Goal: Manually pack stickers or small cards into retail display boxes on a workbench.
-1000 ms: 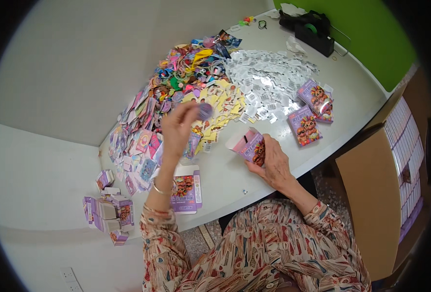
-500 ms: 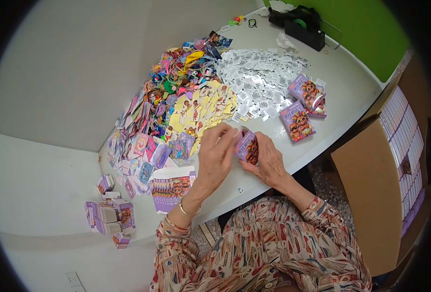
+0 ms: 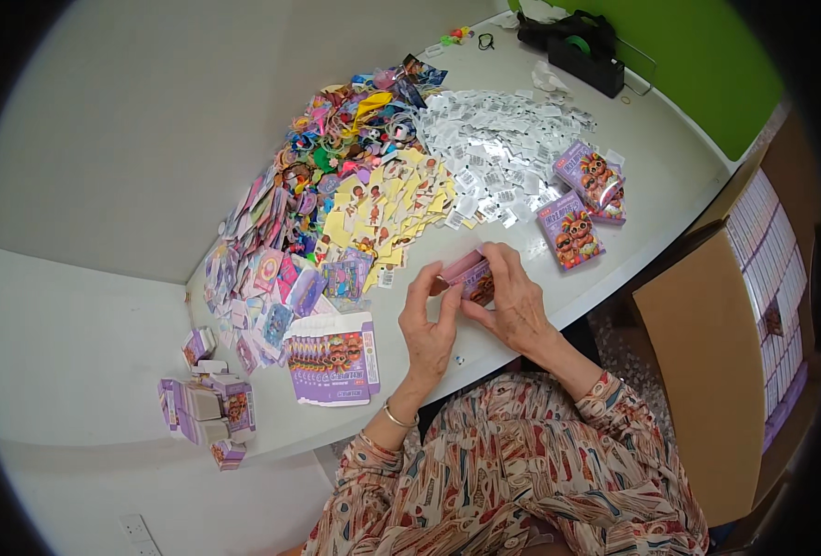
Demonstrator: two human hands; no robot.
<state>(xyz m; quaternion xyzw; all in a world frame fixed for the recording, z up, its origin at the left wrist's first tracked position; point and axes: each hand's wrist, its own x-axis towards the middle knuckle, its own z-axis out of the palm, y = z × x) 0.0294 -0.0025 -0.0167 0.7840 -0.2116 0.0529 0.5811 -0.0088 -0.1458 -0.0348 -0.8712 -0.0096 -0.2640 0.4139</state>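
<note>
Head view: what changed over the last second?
Left hand came right and down from near the yellow cards to the small box, touching it; its round purple piece is out of sight. Right hand still holds it. Cards, closed boxes stayed put.

My right fingers (image 3: 506, 262) and left fingers (image 3: 419, 289) cover parts of the purple box (image 3: 475, 285) between them, and I can't see what lies inside it. A speck (image 3: 459, 359) on the counter (image 3: 670, 195), near its edge, is too small to make out. The dark rim cuts off the carton (image 3: 702, 371) at my right; the bottom edge crops my patterned shirt (image 3: 521, 463). Below its top layer, the white heap (image 3: 489, 139) is hidden.
</note>
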